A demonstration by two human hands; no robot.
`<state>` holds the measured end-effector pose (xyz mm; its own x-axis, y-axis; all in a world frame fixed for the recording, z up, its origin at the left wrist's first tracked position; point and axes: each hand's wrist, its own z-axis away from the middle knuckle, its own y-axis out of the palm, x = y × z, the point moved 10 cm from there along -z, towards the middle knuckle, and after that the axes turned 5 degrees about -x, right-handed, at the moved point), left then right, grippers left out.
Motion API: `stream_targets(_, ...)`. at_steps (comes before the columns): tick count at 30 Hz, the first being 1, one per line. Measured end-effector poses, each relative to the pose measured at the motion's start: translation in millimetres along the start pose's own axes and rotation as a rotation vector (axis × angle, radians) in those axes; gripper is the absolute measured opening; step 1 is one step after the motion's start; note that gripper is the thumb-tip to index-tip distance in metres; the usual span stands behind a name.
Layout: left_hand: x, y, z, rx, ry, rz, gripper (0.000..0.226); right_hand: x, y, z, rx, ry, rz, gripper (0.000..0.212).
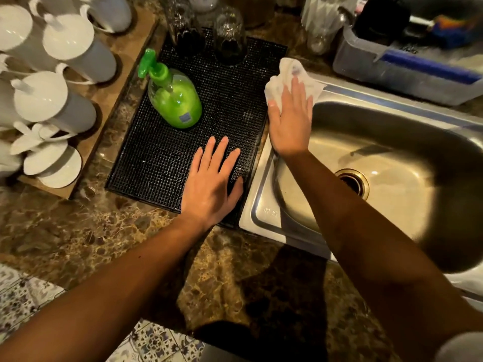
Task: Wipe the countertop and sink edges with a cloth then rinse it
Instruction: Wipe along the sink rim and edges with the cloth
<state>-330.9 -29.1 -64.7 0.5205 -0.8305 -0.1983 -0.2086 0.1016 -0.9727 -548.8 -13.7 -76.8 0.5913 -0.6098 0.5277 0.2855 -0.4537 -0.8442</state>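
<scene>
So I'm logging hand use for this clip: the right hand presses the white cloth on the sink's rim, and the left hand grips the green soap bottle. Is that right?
Not quite. In the head view the left hand does not grip the green soap bottle; it lies flat, fingers straight, on the black mat, apart from the bottle. The right hand does press the white cloth on the sink's rim.

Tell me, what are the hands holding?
Nothing is gripped. The right hand presses flat on the white cloth's near part; the left hand rests flat on the black mat.
</scene>
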Motion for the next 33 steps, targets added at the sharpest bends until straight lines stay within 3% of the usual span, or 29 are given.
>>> stream_targets(7, 0.7, 0.2, 0.4, 0.010, 0.001, -0.024, 0.062, 4.7, 1.4, 14.2, 0.028, 0.011, -0.061, 0.058)
stream_targets(13, -0.3, -1.0, 0.6, 0.003, -0.001, -0.021, 0.061, 13.4, -1.2, 78.2, -0.032, -0.017, -0.188, 0.053)
stream_targets(25, -0.8, -0.7, 0.9, 0.015, -0.012, -0.056, 0.062, 10.3, -8.0, 179.7, 0.239, -0.083, -0.166, 0.058)
stream_targets(29, 0.5, -0.2, 1.2, 0.012, -0.008, -0.059, 0.062, 9.9, -6.7, 200.1, 0.246, -0.094, -0.067, 0.059)
stream_targets(33, 1.0, 0.8, 2.4, -0.002, 0.005, -0.045, 0.061, 11.4, 0.9, 185.1, 0.223, 0.000, -0.164, 0.057)
